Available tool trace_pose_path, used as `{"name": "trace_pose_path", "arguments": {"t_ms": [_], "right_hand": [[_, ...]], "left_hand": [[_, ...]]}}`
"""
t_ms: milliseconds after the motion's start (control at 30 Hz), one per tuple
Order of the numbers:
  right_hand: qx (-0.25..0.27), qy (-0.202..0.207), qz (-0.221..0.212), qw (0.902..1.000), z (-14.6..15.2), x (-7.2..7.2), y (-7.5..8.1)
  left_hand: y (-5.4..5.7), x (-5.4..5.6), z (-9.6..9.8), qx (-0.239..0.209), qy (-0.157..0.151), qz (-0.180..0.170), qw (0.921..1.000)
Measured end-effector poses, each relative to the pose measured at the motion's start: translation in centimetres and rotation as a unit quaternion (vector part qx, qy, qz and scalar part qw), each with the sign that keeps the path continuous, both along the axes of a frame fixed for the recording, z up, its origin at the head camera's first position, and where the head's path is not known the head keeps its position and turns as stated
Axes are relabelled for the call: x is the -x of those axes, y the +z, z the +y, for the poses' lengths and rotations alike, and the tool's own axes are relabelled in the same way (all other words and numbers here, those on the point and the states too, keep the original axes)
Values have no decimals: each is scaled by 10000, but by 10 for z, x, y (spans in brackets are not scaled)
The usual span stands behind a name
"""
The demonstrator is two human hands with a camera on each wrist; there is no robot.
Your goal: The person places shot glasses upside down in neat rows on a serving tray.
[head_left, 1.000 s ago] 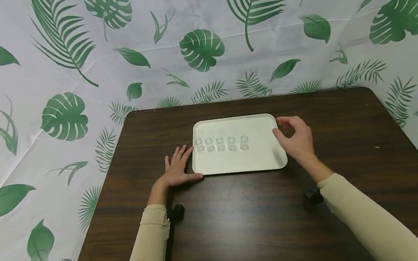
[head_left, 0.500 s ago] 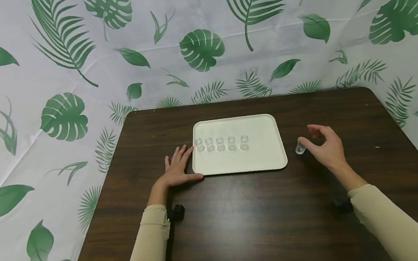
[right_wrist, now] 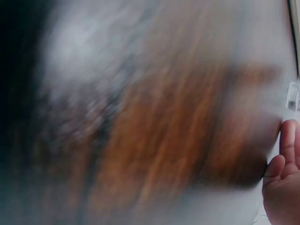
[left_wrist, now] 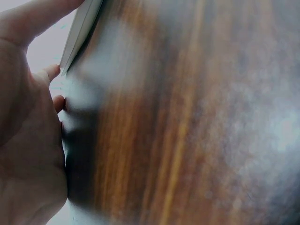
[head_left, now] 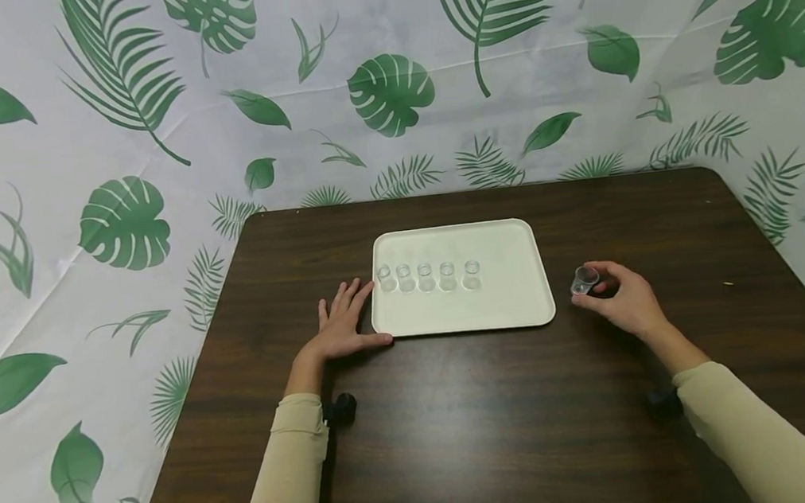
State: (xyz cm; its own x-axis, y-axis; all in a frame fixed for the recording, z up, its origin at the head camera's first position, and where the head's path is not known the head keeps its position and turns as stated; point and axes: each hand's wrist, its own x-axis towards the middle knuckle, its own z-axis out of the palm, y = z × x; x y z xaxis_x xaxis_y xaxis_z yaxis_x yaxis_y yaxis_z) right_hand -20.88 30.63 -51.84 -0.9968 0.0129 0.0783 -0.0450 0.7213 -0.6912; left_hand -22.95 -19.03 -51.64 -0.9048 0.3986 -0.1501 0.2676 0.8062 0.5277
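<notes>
My right hand pinches a small clear shot glass between thumb and fingers, to the right of the tray. Its wide rim faces up in the head view; in the right wrist view only part of the glass shows at the edge. Across the left end of the pale tray, my left hand lies with spread fingers, thumb and fingertips at the tray's edge. On the tray several similar clear glasses stand in a row, narrower at the top than at the bottom.
The dark wood-grain table extends around the tray on all sides. Behind it hangs a white cloth with green leaf prints. A tiny pale speck lies on the table at the right.
My right hand has moved from the tray's right edge out to the single glass, and its thumb and fingers have come together on it. The left hand and tray have stayed put.
</notes>
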Motion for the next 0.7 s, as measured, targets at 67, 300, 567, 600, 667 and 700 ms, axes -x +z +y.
{"name": "trace_pose_path", "arguments": {"t_ms": [67,300,567,600,667,700], "right_hand": [[6,-34,-20,10000,0,0,0],[25,-124,-241,9996,-1,1,2],[11,-191,-255,9995,-1,2,0],[-2,-200,-252,9995,-1,2,0],[-8,-220,-251,9994,-1,2,0],[-3,-227,-251,9994,-1,2,-1]], "left_hand": [[1,0,0,-43,-2,17,10000],[0,0,0,-25,3,11,10000],[-2,1,0,-9,9,-24,10000],[-2,2,0,-11,11,-23,10000],[-2,2,0,-2,8,-7,10000],[-2,2,0,-16,5,6,10000]]}}
